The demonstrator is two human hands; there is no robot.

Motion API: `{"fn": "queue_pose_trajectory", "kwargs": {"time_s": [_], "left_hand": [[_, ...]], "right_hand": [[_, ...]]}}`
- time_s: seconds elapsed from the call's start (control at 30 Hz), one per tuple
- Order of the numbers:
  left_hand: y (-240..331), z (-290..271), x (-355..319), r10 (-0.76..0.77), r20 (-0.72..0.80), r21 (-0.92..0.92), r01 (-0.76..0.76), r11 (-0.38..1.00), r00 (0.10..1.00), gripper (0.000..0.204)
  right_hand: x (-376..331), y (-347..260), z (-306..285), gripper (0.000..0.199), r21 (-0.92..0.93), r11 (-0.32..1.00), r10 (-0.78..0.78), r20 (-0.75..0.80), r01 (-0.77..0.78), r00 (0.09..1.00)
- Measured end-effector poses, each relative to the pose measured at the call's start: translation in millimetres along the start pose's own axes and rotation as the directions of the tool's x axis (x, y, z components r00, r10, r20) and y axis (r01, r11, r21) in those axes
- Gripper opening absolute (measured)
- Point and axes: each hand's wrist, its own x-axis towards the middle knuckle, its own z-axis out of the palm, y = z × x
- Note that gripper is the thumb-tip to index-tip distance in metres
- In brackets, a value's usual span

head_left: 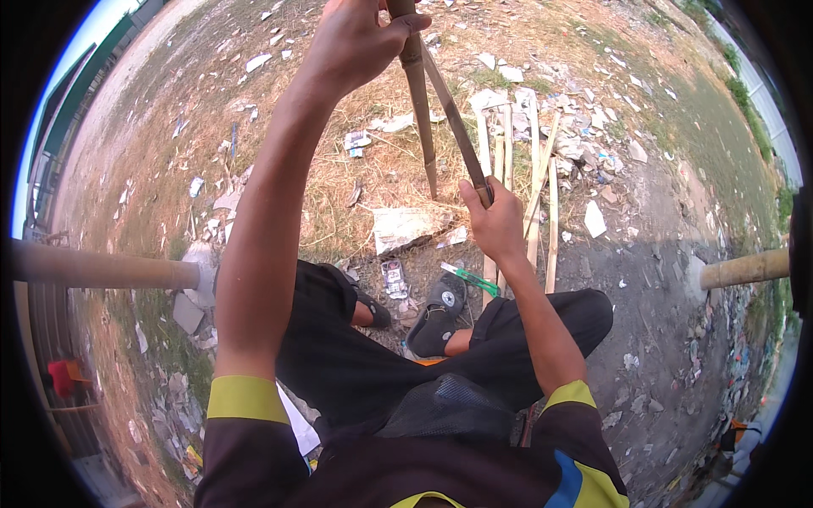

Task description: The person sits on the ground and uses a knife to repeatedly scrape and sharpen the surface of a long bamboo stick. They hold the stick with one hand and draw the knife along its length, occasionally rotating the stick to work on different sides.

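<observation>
At the top of the head view, my left hand (360,38) is closed around the upper part of a bamboo pole (417,93). Below that grip the bamboo parts into two lengths, and one points down to a narrow end above the ground. The other, a darker bamboo strip (456,123), slants down to my right hand (498,218), whose fingers are wrapped round its lower end. Whether the two lengths still join is hidden by my left hand. Several pale bamboo strips (535,152) lie on the ground just beyond my right hand.
A green cutter knife (472,279) lies beside my grey shoe (440,311). A pale broken slab (408,229) and a crumpled packet (394,278) sit beyond my feet. Thick poles stand at left (118,267) and right (745,268). Rubble shards (595,218) litter the ground.
</observation>
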Motion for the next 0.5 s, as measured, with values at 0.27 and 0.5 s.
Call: {"fn": "queue_pose_trajectory", "kwargs": {"time_s": [0.27,0.5], "left_hand": [[5,1,5,-0.050,0.042,-0.114,0.055,0.992,0.998,0.026],[7,-7,-2,-0.081,0.020,-0.078,0.082,0.994,0.997,0.022]], "right_hand": [[-10,108,62,0.058,-0.475,0.880,0.023,0.033,-0.004,0.999],[-14,158,58,0.065,0.267,0.689,0.492,0.510,-0.674,0.705]]}}
